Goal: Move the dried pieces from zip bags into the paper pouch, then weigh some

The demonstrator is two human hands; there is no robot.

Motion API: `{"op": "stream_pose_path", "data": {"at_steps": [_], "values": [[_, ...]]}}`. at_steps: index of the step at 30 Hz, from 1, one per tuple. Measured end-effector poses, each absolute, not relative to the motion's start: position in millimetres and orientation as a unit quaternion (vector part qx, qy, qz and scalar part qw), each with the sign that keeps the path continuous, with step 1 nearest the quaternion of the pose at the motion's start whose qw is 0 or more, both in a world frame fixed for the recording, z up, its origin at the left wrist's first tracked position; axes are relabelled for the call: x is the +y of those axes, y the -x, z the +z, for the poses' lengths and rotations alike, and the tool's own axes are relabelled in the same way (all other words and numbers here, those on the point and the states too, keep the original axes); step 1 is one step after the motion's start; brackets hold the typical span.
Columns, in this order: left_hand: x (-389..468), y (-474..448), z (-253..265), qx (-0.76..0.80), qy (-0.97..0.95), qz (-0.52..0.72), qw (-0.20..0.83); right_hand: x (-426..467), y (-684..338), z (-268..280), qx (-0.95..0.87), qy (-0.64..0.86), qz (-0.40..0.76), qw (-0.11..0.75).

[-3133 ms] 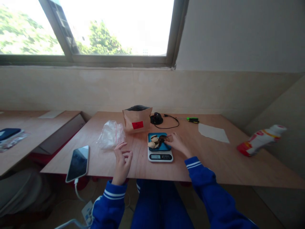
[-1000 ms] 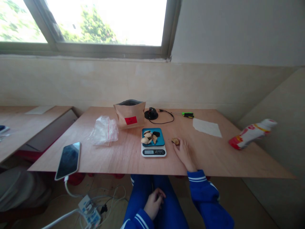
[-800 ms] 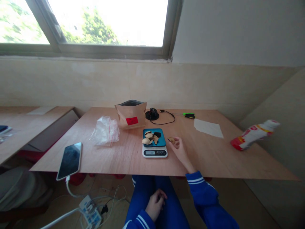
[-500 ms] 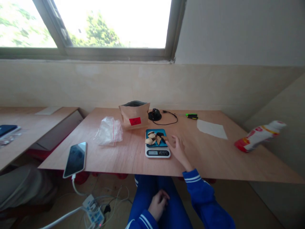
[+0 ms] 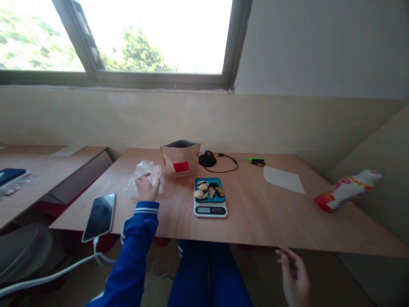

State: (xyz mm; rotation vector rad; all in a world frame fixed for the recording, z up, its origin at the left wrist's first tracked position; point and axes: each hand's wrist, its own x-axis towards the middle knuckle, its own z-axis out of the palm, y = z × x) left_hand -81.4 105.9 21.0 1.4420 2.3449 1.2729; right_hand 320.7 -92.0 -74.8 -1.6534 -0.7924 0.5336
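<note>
On the wooden table (image 5: 262, 213), at about ten o'clock from the scale (image 5: 210, 201), my left hand (image 5: 145, 188) is reaching onto the clear plastic bag (image 5: 146, 179). My fingers (image 5: 143, 176) are lying loosely spread over the crumpled film, touching it; whether they are pinching any of it I cannot tell. The bag is sitting under and just beyond my fingertips, bulging out toward twelve and two o'clock of the hand. My right hand (image 5: 295, 275) is hanging below the table edge at five o'clock from the scale, fingers open and slack, holding nothing. The scale is carrying pale and dark shell pieces (image 5: 207, 190) on its blue platform. The brown paper pouch (image 5: 180, 159) is standing upright just beside the bag, at two o'clock from my left hand. The phone (image 5: 99, 216) is lying at seven o'clock from that hand, near the table's front edge.
</note>
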Motion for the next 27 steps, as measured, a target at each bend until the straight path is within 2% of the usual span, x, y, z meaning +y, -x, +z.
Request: {"op": "stream_pose_path", "data": {"at_steps": [2,5,9,12,15,17,20,23,27], "values": [[125,97,12,0.817,-0.456,0.353,0.002,-93,-317,-68,-0.321,0.702,0.204,0.602],[130,108,1,0.853,-0.442,0.273,0.051,-90,-307,-61,-0.309,0.681,0.201,0.633],[118,113,-5,0.847,-0.453,0.259,0.097,-85,-282,-54,-0.328,0.638,0.255,0.649],[101,104,4,0.833,-0.459,0.302,0.059,-79,-256,-42,-0.365,0.598,0.313,0.641],[70,75,26,0.766,-0.475,0.422,-0.096,-65,-224,-19,-0.448,0.548,0.376,0.598],[43,45,40,0.696,-0.504,0.491,-0.144,-53,-200,0,-0.512,0.51,0.399,0.564],[2,-2,50,0.613,-0.576,0.536,-0.071,-36,-164,22,-0.582,0.453,0.405,0.541],[-25,-32,44,0.552,-0.64,0.531,0.054,-24,-141,32,-0.604,0.437,0.395,0.537],[-40,-33,35,0.571,-0.594,0.553,0.121,-4,-148,23,-0.577,0.456,0.38,0.561]]}}
